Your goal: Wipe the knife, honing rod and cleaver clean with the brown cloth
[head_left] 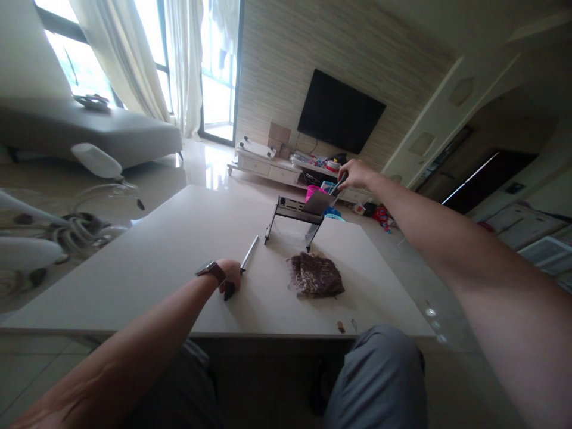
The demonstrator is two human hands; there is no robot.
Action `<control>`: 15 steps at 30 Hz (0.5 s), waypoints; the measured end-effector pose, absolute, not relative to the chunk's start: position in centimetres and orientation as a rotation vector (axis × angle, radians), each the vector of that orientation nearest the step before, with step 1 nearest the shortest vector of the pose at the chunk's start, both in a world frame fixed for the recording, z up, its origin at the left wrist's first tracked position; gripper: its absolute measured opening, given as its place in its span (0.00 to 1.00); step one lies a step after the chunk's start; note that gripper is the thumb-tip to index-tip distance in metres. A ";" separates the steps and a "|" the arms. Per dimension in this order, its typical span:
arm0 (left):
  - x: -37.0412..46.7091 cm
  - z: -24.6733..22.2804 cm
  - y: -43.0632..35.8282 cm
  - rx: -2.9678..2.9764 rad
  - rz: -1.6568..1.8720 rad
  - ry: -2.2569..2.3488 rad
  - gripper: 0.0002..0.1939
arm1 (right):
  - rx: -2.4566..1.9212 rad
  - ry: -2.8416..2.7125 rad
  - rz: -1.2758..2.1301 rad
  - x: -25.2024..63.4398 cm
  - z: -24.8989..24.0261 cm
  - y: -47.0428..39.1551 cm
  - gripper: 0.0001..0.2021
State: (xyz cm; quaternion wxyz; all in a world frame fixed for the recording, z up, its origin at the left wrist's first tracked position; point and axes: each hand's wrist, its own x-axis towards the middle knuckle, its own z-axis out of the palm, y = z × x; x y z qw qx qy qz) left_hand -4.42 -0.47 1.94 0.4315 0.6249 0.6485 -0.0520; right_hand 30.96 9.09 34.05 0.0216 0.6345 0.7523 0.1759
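My left hand (230,275) is closed round the black handle of a long metal rod-like tool (250,252), low over the white table. Further off, my right hand (354,174) grips the dark handle of a broad-bladed tool (318,202), whose grey blade is at the top of a black rack (291,206). The rack stands upright on thin legs. Whether the blade sits in a slot cannot be made out. Nearer than the rack lies a folded brown patterned cloth (316,275).
Two small objects, one brownish (341,326) and one clear (354,325), lie at the near edge of the white table (179,238). Beyond it are a low cabinet (268,169) and pink and blue baskets. White chair-like furniture (96,161) stands at the left.
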 end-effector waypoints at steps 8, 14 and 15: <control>-4.4 1.4 -0.2 1.613 -0.116 1.637 0.12 | 2.301 2.350 0.352 30.9 27.3 9.4 0.13; -4.4 1.6 0.1 1.690 -0.063 1.658 0.05 | 2.311 2.364 0.324 30.4 24.2 10.1 0.14; -4.4 1.7 0.2 1.692 -0.044 1.662 0.04 | 2.304 2.367 0.321 30.3 23.9 10.2 0.14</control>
